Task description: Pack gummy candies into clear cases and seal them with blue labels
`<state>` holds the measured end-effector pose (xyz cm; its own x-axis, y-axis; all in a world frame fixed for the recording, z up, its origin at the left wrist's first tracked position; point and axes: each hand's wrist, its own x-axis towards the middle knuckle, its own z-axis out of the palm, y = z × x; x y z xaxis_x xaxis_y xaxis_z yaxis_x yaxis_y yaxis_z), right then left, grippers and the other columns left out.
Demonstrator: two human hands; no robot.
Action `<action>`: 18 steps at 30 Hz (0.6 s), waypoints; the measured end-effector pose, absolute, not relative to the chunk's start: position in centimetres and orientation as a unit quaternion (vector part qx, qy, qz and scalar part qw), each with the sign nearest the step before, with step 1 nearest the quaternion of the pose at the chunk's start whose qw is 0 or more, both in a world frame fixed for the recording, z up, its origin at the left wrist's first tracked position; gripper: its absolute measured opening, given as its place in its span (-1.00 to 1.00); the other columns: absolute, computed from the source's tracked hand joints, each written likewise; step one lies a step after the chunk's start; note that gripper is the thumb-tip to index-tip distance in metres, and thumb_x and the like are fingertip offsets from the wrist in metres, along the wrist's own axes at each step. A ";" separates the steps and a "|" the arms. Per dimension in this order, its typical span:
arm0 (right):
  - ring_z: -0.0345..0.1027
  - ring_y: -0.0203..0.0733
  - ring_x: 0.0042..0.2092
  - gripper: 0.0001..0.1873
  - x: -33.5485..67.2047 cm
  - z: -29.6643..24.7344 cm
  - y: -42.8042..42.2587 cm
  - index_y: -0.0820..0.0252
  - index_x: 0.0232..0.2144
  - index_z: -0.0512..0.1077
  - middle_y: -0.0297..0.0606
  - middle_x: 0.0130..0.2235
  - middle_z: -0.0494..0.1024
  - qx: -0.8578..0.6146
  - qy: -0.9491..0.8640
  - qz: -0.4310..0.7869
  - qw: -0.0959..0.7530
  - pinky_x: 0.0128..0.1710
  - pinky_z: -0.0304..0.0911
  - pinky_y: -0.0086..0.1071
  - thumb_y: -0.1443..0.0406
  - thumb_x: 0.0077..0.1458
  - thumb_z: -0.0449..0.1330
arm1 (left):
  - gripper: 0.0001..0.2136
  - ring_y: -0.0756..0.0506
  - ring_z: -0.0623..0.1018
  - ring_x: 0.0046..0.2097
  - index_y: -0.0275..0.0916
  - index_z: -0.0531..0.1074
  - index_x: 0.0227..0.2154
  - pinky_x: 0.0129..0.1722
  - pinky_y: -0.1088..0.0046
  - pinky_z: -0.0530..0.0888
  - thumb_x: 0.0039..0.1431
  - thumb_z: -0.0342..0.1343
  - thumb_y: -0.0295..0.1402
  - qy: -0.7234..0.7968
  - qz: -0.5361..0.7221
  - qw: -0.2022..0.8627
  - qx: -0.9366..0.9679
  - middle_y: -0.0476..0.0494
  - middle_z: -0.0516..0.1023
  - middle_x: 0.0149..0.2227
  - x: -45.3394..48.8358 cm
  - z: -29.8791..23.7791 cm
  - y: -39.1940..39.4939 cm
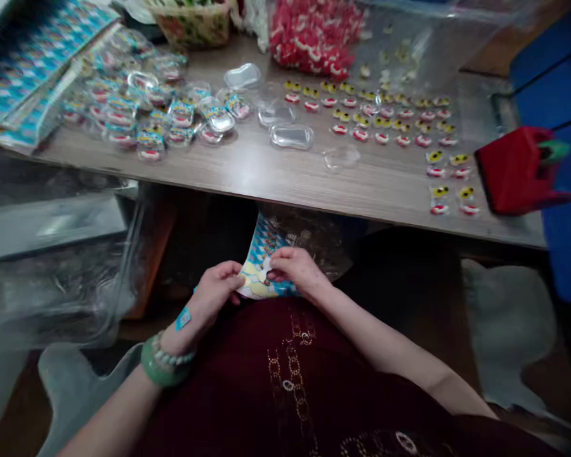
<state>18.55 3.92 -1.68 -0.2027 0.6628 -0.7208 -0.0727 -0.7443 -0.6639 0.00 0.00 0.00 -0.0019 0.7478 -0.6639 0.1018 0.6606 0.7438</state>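
Observation:
My left hand (214, 295) and my right hand (297, 270) both pinch a curled printed card (261, 270) with a blue and yellow pattern, low over my dark red top. Behind the card sits a clear plastic bag (309, 244) holding more shiny pieces. A small blue sticker (183, 318) clings to my left wrist, above a green bangle (164, 363). The wooden table edge (266, 184) runs just beyond my hands, and nothing on the tabletop touches them.
The table holds rows of small red and yellow pieces (375, 120), clear blister shells (290, 136), filled packs (147, 120) and a stack of printed cards (28, 70). A bag of red pieces (314, 35) stands behind. A red object (518, 171) and blue bin (552, 82) lie right; plastic sheeting (42, 273) hangs left.

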 end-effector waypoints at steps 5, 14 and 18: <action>0.48 -0.24 -0.53 -0.90 23.6 -2.7 5.4 0.23 -0.43 0.40 -0.29 -0.55 0.56 -0.632 -0.117 0.682 0.349 -0.50 0.44 -0.41 0.45 -0.08 0.23 | -0.85 -0.04 0.48 -0.55 -0.27 0.40 -0.33 -0.63 0.54 0.33 -0.03 0.09 -0.42 0.717 0.232 0.573 0.323 -0.01 0.47 -0.56 -1.9 -0.3 0.6; 0.50 -0.26 -0.47 -0.86 22.9 2.2 5.8 0.19 -0.41 0.49 -0.34 -0.45 0.60 -0.536 -0.331 0.560 0.539 -0.39 0.45 -0.38 0.28 -0.06 0.35 | -0.57 -0.24 0.61 -0.19 -0.26 0.29 0.17 -0.19 0.27 0.45 0.25 -0.08 -0.51 0.698 0.031 0.286 0.656 -0.28 0.59 -0.22 0.2 -0.8 0.3; 0.49 -0.28 -0.39 -0.88 18.3 4.9 5.7 0.14 -0.33 0.51 -0.36 -0.39 0.60 -0.477 -0.486 0.491 0.544 -0.30 0.44 -0.35 0.22 0.11 0.30 | -0.61 -0.28 0.58 -0.18 -0.34 0.37 0.11 -0.14 0.17 0.44 0.23 -0.05 -0.50 0.645 0.054 0.329 0.688 -0.35 0.56 -0.20 0.5 -0.9 0.5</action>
<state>18.28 5.71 4.92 0.0459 0.9971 0.0607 -0.0706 0.0639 -0.9955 0.51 0.47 -0.87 0.1632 0.9226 -0.3496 0.8511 0.0476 0.5228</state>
